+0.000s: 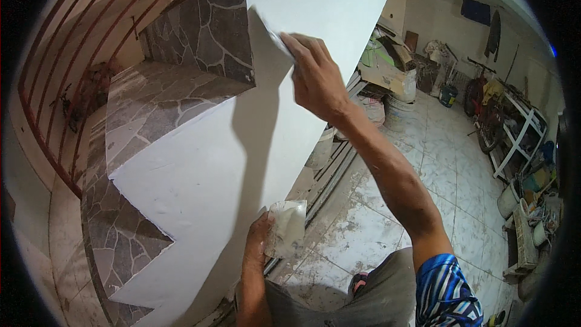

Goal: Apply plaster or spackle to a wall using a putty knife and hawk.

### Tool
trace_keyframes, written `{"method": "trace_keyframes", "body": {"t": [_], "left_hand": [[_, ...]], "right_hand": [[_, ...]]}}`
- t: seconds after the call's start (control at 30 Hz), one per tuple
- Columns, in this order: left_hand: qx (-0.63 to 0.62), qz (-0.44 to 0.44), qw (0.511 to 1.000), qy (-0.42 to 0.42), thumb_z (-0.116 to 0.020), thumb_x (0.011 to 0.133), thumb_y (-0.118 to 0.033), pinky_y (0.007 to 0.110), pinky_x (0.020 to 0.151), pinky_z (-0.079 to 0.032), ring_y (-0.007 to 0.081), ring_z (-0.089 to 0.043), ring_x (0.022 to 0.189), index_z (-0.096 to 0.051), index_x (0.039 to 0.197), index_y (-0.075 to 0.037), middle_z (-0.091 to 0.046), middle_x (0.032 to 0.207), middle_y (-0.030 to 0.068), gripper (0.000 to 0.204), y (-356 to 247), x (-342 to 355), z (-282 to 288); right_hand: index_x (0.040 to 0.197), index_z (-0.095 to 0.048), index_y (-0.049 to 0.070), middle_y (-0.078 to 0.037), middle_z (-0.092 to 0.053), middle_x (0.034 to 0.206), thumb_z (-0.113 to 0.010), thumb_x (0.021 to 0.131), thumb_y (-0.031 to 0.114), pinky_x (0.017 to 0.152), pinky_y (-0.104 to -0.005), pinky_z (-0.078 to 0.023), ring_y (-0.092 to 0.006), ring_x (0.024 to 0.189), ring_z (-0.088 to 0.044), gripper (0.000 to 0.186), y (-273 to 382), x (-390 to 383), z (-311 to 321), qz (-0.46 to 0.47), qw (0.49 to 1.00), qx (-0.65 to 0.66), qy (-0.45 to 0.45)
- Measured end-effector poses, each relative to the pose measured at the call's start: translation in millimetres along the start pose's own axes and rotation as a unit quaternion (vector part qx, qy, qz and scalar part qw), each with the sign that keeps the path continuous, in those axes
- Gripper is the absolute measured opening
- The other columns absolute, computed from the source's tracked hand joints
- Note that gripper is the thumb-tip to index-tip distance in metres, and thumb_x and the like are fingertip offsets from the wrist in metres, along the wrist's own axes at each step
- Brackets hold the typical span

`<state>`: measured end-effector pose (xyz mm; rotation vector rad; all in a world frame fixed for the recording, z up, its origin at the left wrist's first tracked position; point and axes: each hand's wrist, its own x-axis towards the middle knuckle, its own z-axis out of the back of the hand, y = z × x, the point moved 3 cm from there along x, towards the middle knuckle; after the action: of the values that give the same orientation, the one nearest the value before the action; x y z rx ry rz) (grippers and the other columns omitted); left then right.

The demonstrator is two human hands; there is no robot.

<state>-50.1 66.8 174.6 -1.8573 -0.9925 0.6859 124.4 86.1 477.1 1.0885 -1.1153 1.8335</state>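
My right hand [318, 72] is raised to the white side wall [181, 163] of a staircase, its fingers closed around a thin, flat putty knife [273, 31]. The blade shows nearly edge-on and lies at the wall, close to the stone-clad riser; the fingers cover the rest of it. Lower down, in front of my body, my left hand [260, 233] grips a see-through plastic holder [287, 251] by its left side. Whitish putty [290, 221] shows in or on it; I cannot tell how deep the holder is.
Stone-patterned steps [169, 91] zigzag along the wall, with a red metal railing [51, 72] at far left. Long pipes [330, 175] lie by the wall's foot. Buckets [399, 112] and piled materials stand behind. A bicycle [484, 118] and white rack [517, 127] line the right.
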Motion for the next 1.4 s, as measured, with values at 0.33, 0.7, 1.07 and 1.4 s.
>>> {"method": "trace_keyframes", "body": {"t": [0.33, 0.7, 1.07, 1.4], "left_hand": [[-0.056, 0.002, 0.996, 0.071, -0.056, 0.090, -0.021, 0.028, 0.082, -0.049, 0.0163, -0.062, 0.092, -0.057, 0.120, 0.002, -0.065, 0.106, 0.0082, 0.037, 6, 1, 5], [0.002, -0.018, 1.000, -0.020, -0.057, 0.092, -0.022, 0.030, 0.088, -0.048, 0.0179, -0.062, 0.096, -0.051, 0.127, 0.006, -0.063, 0.111, 0.0111, 0.046, 37, 20, 33], [-0.080, 0.010, 0.995, 0.061, -0.055, 0.086, -0.017, 0.029, 0.091, -0.047, 0.0205, -0.062, 0.101, -0.054, 0.125, 0.006, -0.063, 0.114, 0.0124, 0.045, 18, 9, 10], [0.026, 0.018, 0.999, -0.008, -0.056, 0.090, -0.017, 0.029, 0.095, -0.043, 0.0204, -0.056, 0.113, -0.052, 0.128, 0.008, -0.060, 0.123, 0.0143, 0.046, 3, 2, 5]], "right_hand": [[0.106, -0.056, -0.013, -0.030, -0.054, 0.112, -0.054, 0.087, 0.010, 0.064, -0.0390, -0.056, -0.0318, 0.085, -0.064, 0.030, -100, 22, 22, -0.453, 0.891, 0.012, 0.031], [0.135, -0.039, -0.004, -0.028, -0.045, 0.122, -0.056, 0.074, -0.002, 0.091, -0.0535, -0.042, -0.0425, 0.108, -0.046, 0.063, 11, -14, -22, -0.135, 0.989, -0.060, -0.001], [0.095, -0.051, -0.008, -0.029, -0.056, 0.093, -0.048, 0.091, 0.009, 0.075, -0.0480, -0.044, -0.0455, 0.085, -0.055, 0.018, -53, -64, 10, -0.330, 0.941, -0.077, -0.013], [0.120, -0.046, -0.011, -0.028, -0.049, 0.105, -0.052, 0.080, -0.002, 0.082, -0.0502, -0.047, -0.0408, 0.093, -0.050, 0.041, -22, -44, -24, -0.288, 0.954, -0.060, 0.050]]}}
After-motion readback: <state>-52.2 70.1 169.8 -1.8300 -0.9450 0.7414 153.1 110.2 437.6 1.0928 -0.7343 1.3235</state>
